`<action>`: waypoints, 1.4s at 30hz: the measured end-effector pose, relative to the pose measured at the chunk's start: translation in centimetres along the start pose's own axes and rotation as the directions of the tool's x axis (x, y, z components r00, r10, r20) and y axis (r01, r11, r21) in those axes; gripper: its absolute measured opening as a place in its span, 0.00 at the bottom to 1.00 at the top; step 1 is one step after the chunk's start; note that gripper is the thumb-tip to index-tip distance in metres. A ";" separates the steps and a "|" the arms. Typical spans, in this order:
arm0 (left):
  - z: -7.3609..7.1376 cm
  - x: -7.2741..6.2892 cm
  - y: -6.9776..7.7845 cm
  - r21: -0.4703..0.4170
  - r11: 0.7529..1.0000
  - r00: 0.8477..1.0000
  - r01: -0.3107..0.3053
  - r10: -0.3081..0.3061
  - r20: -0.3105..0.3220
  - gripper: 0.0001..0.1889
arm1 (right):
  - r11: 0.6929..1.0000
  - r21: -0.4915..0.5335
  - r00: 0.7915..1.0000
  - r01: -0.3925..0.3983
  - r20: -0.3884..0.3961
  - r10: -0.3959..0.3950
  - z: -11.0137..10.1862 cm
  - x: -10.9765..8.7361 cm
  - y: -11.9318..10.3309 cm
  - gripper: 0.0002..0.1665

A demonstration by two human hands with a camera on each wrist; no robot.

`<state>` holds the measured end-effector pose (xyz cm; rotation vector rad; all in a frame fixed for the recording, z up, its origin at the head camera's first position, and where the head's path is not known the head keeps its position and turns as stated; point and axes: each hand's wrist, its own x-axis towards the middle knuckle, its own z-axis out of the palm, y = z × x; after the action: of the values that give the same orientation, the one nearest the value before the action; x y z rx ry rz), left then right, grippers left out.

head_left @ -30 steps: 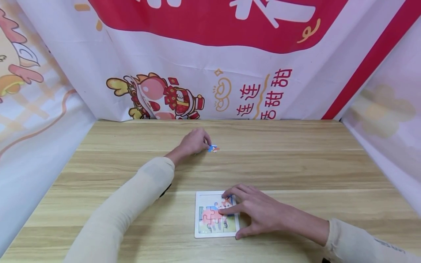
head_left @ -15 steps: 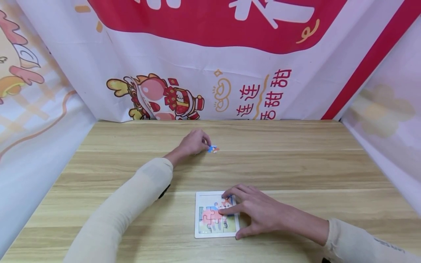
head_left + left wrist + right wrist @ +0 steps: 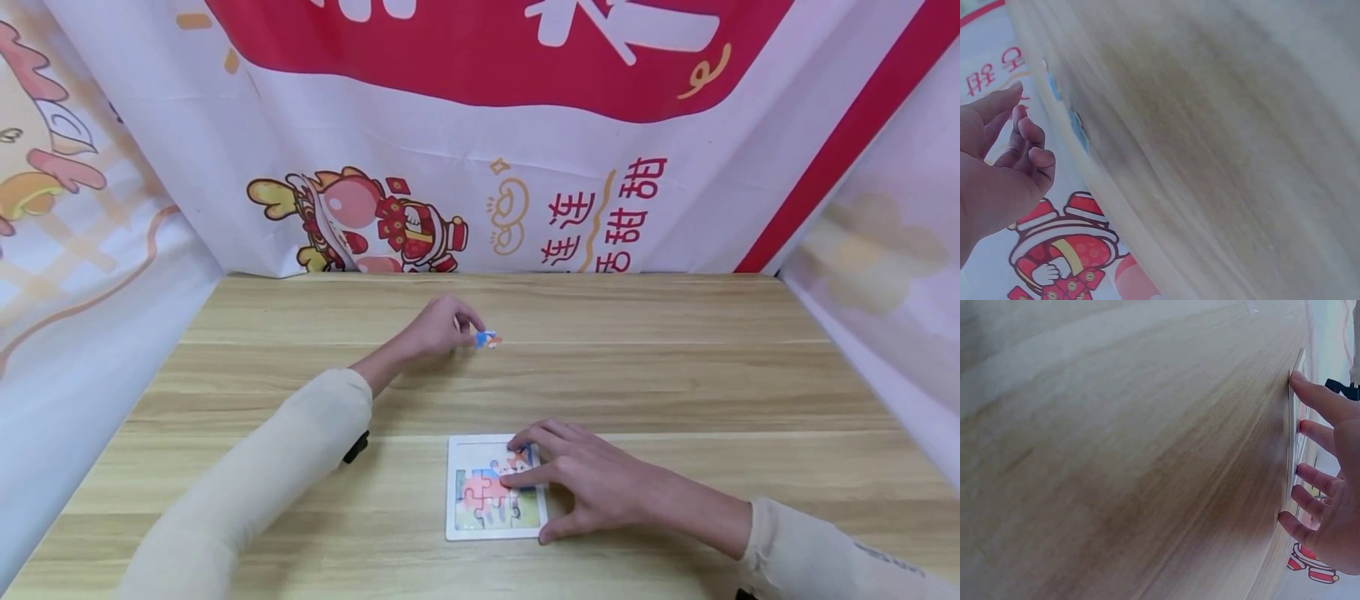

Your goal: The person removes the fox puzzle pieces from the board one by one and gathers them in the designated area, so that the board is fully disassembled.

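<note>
At the far part of the table my left hand is beside small blue, white and orange jigsaw pieces. In the left wrist view its thumb and forefinger are close together with nothing seen between them, and the other fingers curl loosely. Two blue jigsaw pieces lie on the wood there, apart from the fingers. Nearer me lies a white-framed jigsaw puzzle, partly filled with interlocked pieces, its top left part bare. My right hand rests on its right side, fingers spread over the pieces, thumb at the lower right corner.
The wooden table runs back to a printed cloth with a cartoon dragon and red lettering. White printed cloths also hang at the left and right sides. A black object shows by the left sleeve.
My left hand has shifted slightly left and its fingers have come away from the jigsaw pieces a little. My right hand stays on the framed puzzle.
</note>
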<state>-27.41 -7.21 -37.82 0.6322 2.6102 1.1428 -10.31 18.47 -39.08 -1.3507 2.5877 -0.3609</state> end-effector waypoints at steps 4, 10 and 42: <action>0.2 -1.2 0.4 0.028 0.997 0.996 -0.074 0.073 0.046 0.08 | 1.000 0.006 1.000 0.004 -0.002 -0.004 0.0 0.0 0.0 0.41; 0.6 -3.2 1.0 0.018 0.993 0.988 -0.114 0.111 0.106 0.09 | 0.999 0.038 1.000 0.003 -0.013 -0.002 -0.1 0.0 0.2 0.41; 3.5 -11.1 2.2 -0.126 0.969 0.925 -0.212 0.241 0.293 0.08 | 0.966 0.244 0.978 -0.079 -0.167 0.123 -0.6 0.8 0.9 0.17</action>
<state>-15.67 -8.88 -38.20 1.0248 2.2526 1.1161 -11.62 18.38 -38.78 -1.1469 2.6392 -0.7814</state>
